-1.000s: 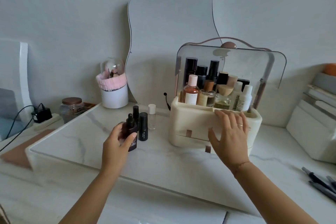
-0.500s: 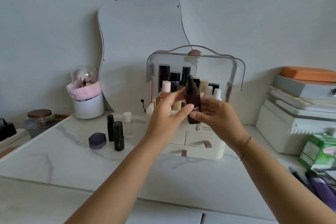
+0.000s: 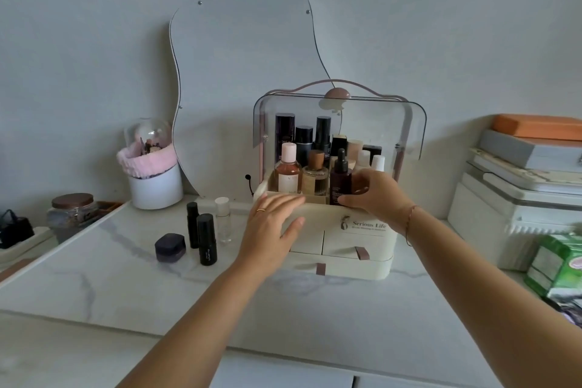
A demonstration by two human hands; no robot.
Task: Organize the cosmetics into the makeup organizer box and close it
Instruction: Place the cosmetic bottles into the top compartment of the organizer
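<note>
Head view: right hand (image 3: pixel 374 195) grips dropper bottle (image 3: pixel 340 179) inside the organizer box (image 3: pixel 362 249) rim; left hand (image 3: pixel 271 230) rests flat there.

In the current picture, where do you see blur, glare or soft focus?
Head view: light is soft and even, shadows faint; the green packet at the right edge is smeared; the clear lid shows pale reflections; the right hand and dropper bottle look sharp.
</note>
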